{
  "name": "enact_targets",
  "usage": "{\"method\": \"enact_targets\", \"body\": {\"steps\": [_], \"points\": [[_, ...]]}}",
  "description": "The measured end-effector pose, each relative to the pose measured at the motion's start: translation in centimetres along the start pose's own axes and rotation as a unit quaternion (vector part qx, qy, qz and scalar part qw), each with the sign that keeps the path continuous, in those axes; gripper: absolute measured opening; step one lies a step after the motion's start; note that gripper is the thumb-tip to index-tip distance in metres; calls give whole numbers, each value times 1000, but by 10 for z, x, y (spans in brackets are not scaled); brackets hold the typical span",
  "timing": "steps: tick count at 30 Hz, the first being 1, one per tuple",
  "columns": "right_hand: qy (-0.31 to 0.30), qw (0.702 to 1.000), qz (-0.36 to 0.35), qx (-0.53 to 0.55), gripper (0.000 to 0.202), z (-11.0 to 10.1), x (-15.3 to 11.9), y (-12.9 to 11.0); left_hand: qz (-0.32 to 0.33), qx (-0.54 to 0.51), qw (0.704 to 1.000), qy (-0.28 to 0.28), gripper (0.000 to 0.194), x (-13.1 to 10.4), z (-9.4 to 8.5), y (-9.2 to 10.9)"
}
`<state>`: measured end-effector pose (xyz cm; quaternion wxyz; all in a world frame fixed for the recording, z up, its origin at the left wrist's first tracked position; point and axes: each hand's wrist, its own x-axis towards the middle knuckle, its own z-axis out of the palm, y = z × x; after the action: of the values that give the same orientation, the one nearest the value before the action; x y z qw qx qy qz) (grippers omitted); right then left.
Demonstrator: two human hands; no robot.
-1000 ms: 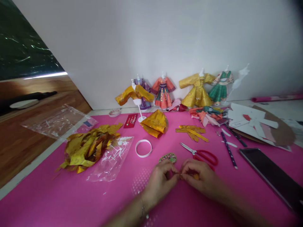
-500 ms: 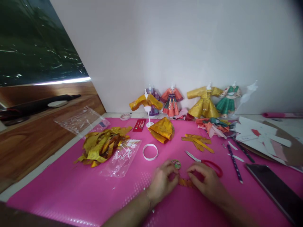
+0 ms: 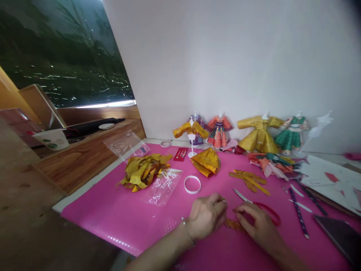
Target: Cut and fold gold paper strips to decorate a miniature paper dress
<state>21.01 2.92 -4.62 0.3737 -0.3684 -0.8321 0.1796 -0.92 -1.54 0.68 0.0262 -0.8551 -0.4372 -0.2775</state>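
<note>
My left hand (image 3: 208, 216), fingers curled, closes around a small round floral-patterned piece (image 3: 224, 201), of which only an edge shows. My right hand (image 3: 255, 225) is bent into a pinch just to the right; what lies between its fingertips is too small to make out. Below both hands a short gold strip (image 3: 232, 224) rests on the pink mat (image 3: 113, 222), its right end behind my right hand. Scissors (image 3: 267, 209) with red handles lie just beyond my right hand. Further left sits a white ring (image 3: 192, 184), likely a tape roll.
Gold fabric scraps (image 3: 145, 171) and a clear bag (image 3: 162, 190) of white sticks lie left. Behind stand several miniature dresses on stands, among them a gold one (image 3: 261, 131). Gold strips (image 3: 249, 180), a dotted pen (image 3: 299, 214) and a dark flat device (image 3: 337, 235) lie right.
The view has swung left, shifting everything rightward. My left hand has turned and closed over the round floral piece, which lay beyond its fingers before. My right hand stays by the gold strip.
</note>
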Motion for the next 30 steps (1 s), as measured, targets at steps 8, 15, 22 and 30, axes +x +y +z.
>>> {"method": "enact_targets", "body": {"steps": [8, 15, 22, 30], "points": [[18, 1000, 0, -7, 20, 4, -4, -2, -103, 71, 992, 5, 12, -12, -51, -28], [-1, 1000, -11, -7, 17, 7, -5, 0, -212, 171, 962, -30, 21, -100, -127, -97], [-15, 999, -29, -16, 15, 8, -7, 11, -264, 220, 934, -96, 25, -147, -134, -112], [-14, 998, -43, -32, 16, 8, -8, 17, -296, 253, 905, -174, 11, -129, -122, -112]]}}
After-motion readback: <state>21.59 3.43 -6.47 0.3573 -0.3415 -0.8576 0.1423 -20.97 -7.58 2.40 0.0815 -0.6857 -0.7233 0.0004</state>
